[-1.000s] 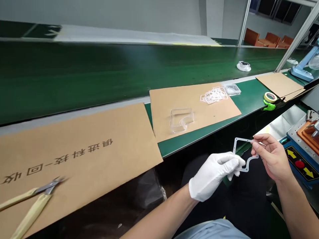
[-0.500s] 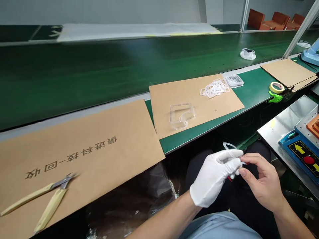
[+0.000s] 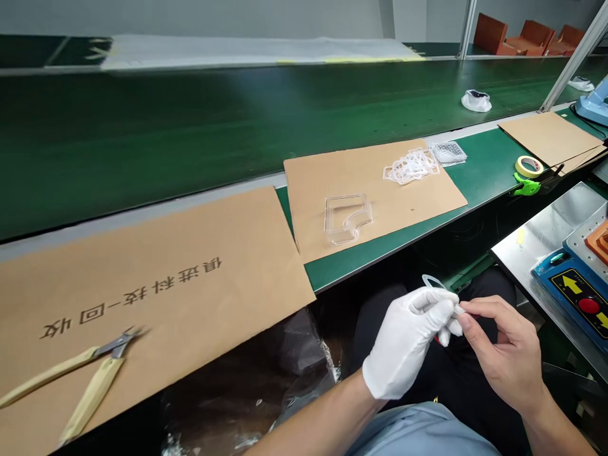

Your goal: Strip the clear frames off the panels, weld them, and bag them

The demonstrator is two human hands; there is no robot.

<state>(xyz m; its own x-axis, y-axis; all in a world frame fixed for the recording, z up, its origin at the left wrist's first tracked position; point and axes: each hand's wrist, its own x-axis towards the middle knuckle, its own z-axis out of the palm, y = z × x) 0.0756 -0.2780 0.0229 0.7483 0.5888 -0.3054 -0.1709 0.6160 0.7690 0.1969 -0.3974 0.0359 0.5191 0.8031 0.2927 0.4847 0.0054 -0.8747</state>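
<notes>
Head camera, and we're right over the lap: the white-gloved left hand (image 3: 403, 342) is closed, fingers curled around the lower part of a thin transparent plastic frame (image 3: 431, 281), while the bare right hand (image 3: 503, 342) comes in from the other side, thumb and forefinger pinched on that same piece at the glove's fingertips. Most of the frame is buried in the grip, with only a narrow rounded loop poking up above the gloved fingers. Both hands work just below the front edge of the green workbench mat (image 3: 380, 266), not touching it. To the right, a gap of dark floor separates the bare hand from the corner of a stainless steel table (image 3: 536, 234), which carries a blue machine panel (image 3: 572, 297) with yellow arrows and a red button. Up on the bench, a tan kraft paper sheet (image 3: 370, 190) holds a transparent moulded plastic piece (image 3: 346, 218) and a tangled pile of pale plastic frames (image 3: 411, 166). Left of it, a larger printed kraft sheet (image 3: 156, 304) carries yellow-handled side cutters (image 3: 90, 380), their tips well apart from the hands, one handle running toward the sheet's lower edge.
</notes>
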